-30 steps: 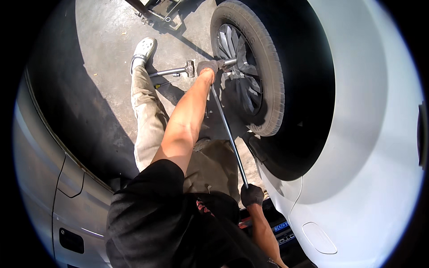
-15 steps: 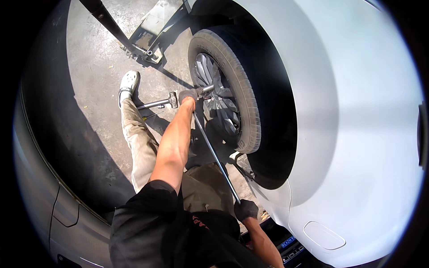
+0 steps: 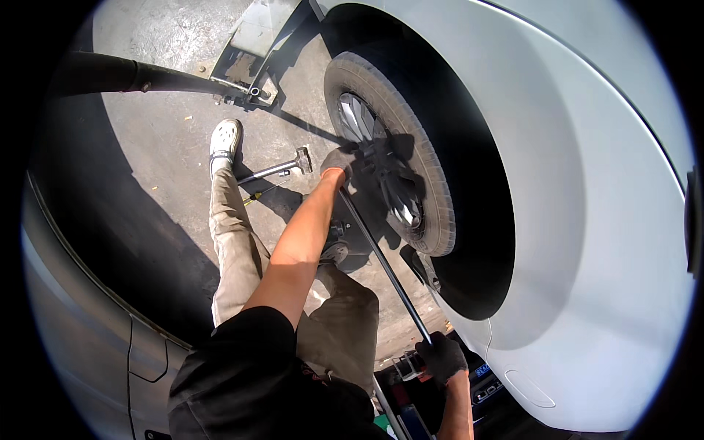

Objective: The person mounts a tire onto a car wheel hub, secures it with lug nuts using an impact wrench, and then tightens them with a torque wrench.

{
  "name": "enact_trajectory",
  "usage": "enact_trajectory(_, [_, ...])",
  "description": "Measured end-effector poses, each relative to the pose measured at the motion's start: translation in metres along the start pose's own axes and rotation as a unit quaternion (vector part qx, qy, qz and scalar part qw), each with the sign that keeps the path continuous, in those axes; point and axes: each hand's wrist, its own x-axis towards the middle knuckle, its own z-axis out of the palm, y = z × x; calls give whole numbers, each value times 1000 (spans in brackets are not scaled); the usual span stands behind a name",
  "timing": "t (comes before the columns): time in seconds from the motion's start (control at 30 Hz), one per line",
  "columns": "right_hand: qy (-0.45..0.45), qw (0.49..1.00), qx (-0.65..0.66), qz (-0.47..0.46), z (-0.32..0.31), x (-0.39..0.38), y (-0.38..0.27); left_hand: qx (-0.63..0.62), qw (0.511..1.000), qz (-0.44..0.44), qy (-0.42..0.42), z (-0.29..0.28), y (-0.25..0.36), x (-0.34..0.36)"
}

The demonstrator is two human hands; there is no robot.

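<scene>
A long metal wheel wrench bar slants from the wheel down toward the lower right. My left hand, in a dark glove, is closed around its upper end, close to the rim's centre. Lower down, my right hand, also gloved, grips the other end of the bar. The car wheel has a dark tyre and a spoked silver rim, partly in shadow. Where the wrench meets the wheel is hidden by my left hand and shadow.
On the concrete floor, a hammer and a yellow-handled screwdriver lie beside my left leg. A floor jack with a long dark handle stands beyond. White bodywork rises at right; a grey car flanks my left.
The view has shifted, so wheel and hands sit farther right. Both hands stay on the bar, my right hand slightly farther out to the right. Shadow now covers more of the rim.
</scene>
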Motion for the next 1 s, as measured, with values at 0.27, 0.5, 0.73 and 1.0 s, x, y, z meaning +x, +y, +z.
enact_trajectory(0.27, [35, 994, -41, -99, 36, 35, 41, 260, 962, 81, -26, 15, 49, -16])
enact_trajectory(0.5, [-34, 940, 92, -327, 23, -1, 59, 339, 932, 101, -77, -7, 66, -28])
enact_trajectory(0.73, [-82, 952, 52, -289, 59, 25, 39, 309, 936, 141, -90, -27, 47, -11])
enact_trajectory(1.0, [44, 988, -78, -129, 44, -4, 26, 331, 926, 163, -77, -5, 39, -7])
